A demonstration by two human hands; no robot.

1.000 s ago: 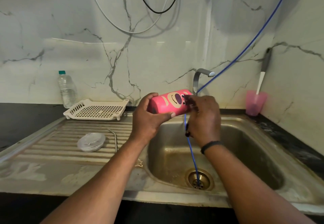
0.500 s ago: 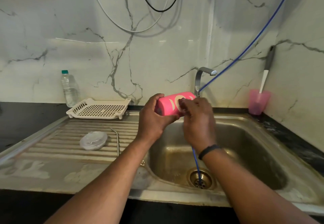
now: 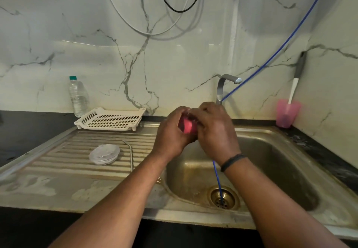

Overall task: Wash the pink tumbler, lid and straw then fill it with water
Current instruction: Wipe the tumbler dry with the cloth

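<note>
Left hand [image 3: 170, 135]: fingers curled round the pink tumbler [image 3: 187, 126], gripping it from the left. Right hand [image 3: 215, 131]: curled over the tumbler's right side, meeting the left hand; black band at the wrist. Tumbler: held above the left edge of the sink [image 3: 271, 150] basin, mostly hidden between the hands. Clear lid [image 3: 104, 153]: flat on the ribbed drainboard, beside a thin metal straw [image 3: 131, 154]. Blue hose [image 3: 218, 180]: runs down into the drain. White basket [image 3: 112, 119], water bottle [image 3: 78, 96]: behind the drainboard. Pink cup [image 3: 286, 115]: far right corner, holding a brush.
</note>
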